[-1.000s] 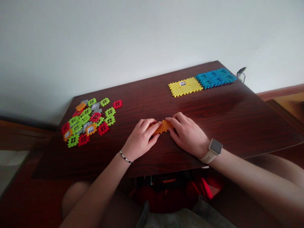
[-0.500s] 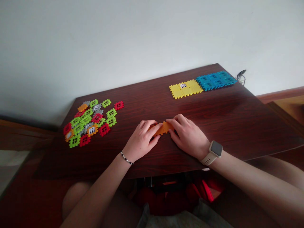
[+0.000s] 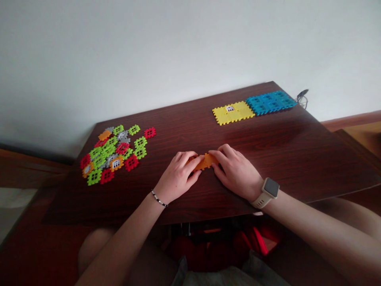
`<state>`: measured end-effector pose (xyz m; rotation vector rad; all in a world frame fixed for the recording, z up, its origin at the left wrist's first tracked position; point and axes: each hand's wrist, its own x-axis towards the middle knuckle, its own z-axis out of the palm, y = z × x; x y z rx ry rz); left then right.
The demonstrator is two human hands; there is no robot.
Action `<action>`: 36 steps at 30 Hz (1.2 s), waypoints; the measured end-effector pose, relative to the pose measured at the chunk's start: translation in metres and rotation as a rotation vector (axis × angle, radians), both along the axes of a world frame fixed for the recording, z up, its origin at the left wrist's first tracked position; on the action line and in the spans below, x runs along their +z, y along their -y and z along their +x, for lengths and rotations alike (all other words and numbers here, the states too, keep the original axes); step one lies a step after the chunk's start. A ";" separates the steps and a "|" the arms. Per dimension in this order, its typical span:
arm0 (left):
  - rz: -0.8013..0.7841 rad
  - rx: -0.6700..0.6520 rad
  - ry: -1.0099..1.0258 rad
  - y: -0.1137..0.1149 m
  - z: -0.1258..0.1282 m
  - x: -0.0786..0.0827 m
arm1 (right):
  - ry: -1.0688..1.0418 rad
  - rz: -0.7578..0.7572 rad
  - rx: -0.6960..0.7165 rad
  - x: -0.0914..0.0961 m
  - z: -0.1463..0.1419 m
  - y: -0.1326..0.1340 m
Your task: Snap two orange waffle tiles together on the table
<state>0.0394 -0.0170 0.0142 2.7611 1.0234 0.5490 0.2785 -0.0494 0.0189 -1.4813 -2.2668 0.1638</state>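
Note:
Two orange interlocking tiles with toothed edges lie side by side on the table in front of me. My left hand [image 3: 179, 171] is closed on the left orange tile [image 3: 201, 163], thumb along its near edge and fingers over the far side. From the right, my right hand [image 3: 236, 170] grips the other orange tile [image 3: 209, 159] between thumb and fingers. The tiles' edges meet in the gap between my hands; whether the teeth are fully locked I cannot tell. My fingers cover the outer parts of both.
A loose pile of green, red, grey and orange tiles [image 3: 107, 151] covers the table's left side. Toward the back right lies a joined yellow panel [image 3: 238, 115] with a white window piece, touching a joined blue panel [image 3: 270, 102]. A wall borders the dark wooden table [image 3: 178, 123].
Almost nothing differs. The whole view has shifted very slightly, and both hands keep the same hold on the orange tiles.

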 end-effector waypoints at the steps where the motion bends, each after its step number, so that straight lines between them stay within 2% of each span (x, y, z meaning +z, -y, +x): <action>1: 0.000 0.001 -0.001 0.000 0.000 0.000 | 0.003 -0.001 -0.001 0.000 0.000 0.000; 36: 0.004 0.001 0.004 0.000 0.001 0.001 | 0.006 -0.007 0.005 0.001 0.000 0.000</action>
